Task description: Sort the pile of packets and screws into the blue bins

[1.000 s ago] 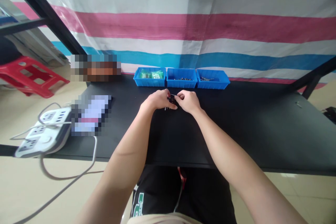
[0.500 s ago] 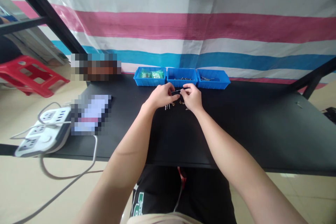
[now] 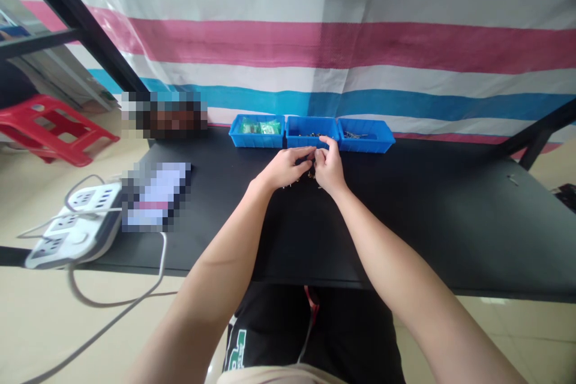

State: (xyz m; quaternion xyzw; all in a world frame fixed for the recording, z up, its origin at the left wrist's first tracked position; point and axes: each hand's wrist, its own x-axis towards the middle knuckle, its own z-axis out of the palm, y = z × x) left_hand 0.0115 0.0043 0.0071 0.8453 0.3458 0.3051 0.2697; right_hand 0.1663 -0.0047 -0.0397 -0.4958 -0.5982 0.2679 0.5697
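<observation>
My left hand (image 3: 288, 168) and my right hand (image 3: 329, 167) meet over the black table, just in front of the blue bins. The left fingers reach to the right with thumb and fingertips drawn together, touching the right fingertips. On my right hand the index finger is raised and the thumb and other fingers are curled in. Anything pinched between the fingertips is hidden or too small to name. Small brassy and silver metal pieces (image 3: 311, 174) lie on the table beneath the hands, partly covered by them.
Three blue bins stand in a row: the left bin (image 3: 257, 142) with green-and-clear packets, the middle bin (image 3: 310, 143) with small metal parts, the right bin (image 3: 366, 145) with thin metal pins. A white power strip (image 3: 85, 222) and a blurred-out flat object (image 3: 155, 195) are at left.
My left hand has shifted slightly right, its fingers straighter and closer to the right hand. My right index finger has lifted. The thin dark piece between the hands no longer shows.
</observation>
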